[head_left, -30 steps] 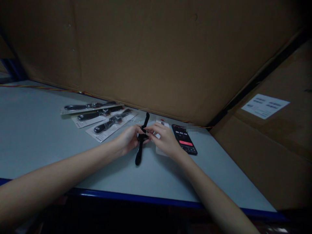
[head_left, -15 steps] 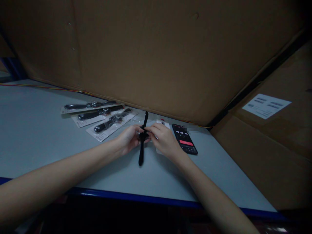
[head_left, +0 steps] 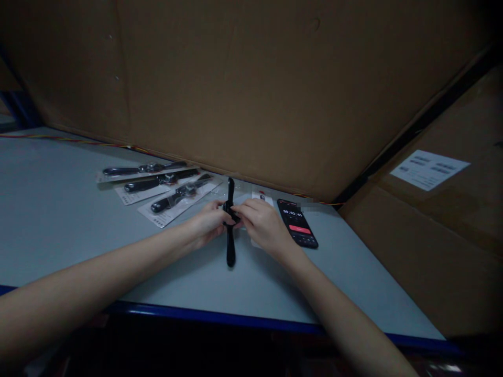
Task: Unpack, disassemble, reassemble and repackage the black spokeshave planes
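A black two-handled tool that looks like a spokeshave (head_left: pixel 231 248) is held lengthwise away from me, above the table. My left hand (head_left: pixel 210 222) grips its middle from the left, thumb on top. From the right, the bent fingers of my right hand (head_left: pixel 261 222) pinch at the same middle part. What those fingertips touch is too small and dark to make out. Past my right hand, a white card (head_left: pixel 262 195) partly shows, with clear plastic packaging beside it.
Several packaged spokeshaves on cards (head_left: pixel 168 214) lie fanned out at the left. A phone (head_left: pixel 301 230) running a timer lies right of my hands. Cardboard walls (head_left: pixel 243 94) stand behind and at the right; a twisted cable (head_left: pixel 70 140) follows the table's back edge (head_left: pixel 176 311).
The spokeshave has turned slightly in my hands: its far end swung left and its near end a little right. Both hands stay around its middle.
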Tool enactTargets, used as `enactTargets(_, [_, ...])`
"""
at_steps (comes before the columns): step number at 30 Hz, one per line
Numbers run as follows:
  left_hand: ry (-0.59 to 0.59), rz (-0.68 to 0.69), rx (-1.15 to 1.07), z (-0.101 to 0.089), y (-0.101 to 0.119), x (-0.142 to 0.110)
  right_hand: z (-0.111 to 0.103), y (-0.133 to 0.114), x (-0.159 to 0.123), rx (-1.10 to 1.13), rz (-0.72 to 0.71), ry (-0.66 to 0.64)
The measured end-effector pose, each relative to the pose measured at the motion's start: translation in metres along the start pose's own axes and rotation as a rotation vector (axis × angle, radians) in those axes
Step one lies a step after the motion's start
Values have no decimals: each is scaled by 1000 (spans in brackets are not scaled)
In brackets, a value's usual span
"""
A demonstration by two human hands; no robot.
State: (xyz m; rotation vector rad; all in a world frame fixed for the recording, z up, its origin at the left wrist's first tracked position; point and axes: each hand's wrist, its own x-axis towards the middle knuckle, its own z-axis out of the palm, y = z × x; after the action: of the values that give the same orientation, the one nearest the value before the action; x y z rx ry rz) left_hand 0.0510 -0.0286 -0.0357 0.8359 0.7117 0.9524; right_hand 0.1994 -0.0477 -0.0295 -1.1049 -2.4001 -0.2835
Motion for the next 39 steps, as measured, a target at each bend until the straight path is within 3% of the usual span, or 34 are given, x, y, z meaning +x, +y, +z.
enactTargets(5, [-13, -18, 16, -1, -2, 1, 3, -2, -1, 38, 50, 43])
enactTargets(15, [74, -5, -22, 6, 2, -2, 6, -3, 0, 204, 193, 197])
enactTargets(23, [-14, -56, -119, 1, -1, 1, 0, 10, 0, 347, 311, 277])
enactTargets(27, [-51, -26, -119, 0, 0, 0, -6, 15, -1, 401, 389, 241])
enactTargets(33, [-49, 49, -78, 0, -1, 0, -11, 10, 0, 448, 295, 159])
enactTargets(39, [-35, 105, 11, -1, -3, 1, -8, 10, -1, 510, 337, 159])
